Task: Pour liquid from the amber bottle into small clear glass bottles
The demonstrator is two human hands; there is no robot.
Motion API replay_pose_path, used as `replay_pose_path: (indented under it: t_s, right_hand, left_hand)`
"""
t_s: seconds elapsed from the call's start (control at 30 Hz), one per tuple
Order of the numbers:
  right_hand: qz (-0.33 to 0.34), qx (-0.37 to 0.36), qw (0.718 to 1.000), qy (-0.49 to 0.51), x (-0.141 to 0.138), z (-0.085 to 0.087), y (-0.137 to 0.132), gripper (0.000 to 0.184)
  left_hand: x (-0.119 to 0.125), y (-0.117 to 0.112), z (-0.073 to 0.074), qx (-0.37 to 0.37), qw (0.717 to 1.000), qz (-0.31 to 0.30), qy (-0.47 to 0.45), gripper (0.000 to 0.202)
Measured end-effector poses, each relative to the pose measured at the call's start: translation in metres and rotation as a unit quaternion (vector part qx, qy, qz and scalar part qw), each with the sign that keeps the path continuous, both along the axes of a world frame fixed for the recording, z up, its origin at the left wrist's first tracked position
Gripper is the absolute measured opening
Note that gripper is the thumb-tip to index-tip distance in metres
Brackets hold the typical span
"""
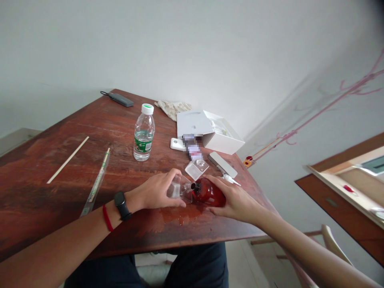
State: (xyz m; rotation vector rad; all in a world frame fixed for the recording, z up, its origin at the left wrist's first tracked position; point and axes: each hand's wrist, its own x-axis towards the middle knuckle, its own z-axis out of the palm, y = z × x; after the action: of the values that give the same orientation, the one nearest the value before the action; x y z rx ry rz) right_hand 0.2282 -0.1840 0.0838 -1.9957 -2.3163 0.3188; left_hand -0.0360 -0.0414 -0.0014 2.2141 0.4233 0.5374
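Note:
My left hand wraps around a clear, see-through container with a short neck; its exact kind I cannot make out. In my right hand lies an amber bottle, tilted on its side with its dark mouth pointing left. That mouth meets or nearly meets the clear container's neck; whether they touch is not clear. Small wet drops lie on the wood below both hands. Just beyond them rests a clear square plastic piece, and a white nozzle-like piece is near my right hand.
On the wooden table stand a water bottle and a white box. A cloth, a grey device, a white gadget, a grey case, a stick and wrapped chopsticks lie around.

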Motion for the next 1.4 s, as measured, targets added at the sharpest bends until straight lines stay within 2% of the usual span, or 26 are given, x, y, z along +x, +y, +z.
replay_pose_path:
  t_s: [0.43, 0.77, 1.03, 1.4]
  right_hand:
    - [0.002, 0.002, 1.000, -0.007, -0.001, 0.002, 0.001, 0.084]
    - [0.004, 0.008, 1.000, -0.006, -0.001, 0.002, 0.002, 0.084]
    - [0.007, 0.005, 1.000, -0.012, -0.004, 0.005, 0.003, 0.085]
    - [0.012, 0.002, 0.999, -0.035, -0.004, 0.009, 0.005, 0.086]
  left_hand:
    - [0.000, 0.000, 0.000, 0.008, 1.000, 0.019, -0.011, 0.074]
    - [-0.001, -0.001, 0.009, 0.023, 0.999, 0.040, 0.008, 0.064]
    - [-0.001, -0.001, 0.006, 0.019, 0.999, 0.036, -0.018, 0.062]
    - [-0.001, 0.001, 0.002, 0.018, 0.999, 0.038, -0.004, 0.064]
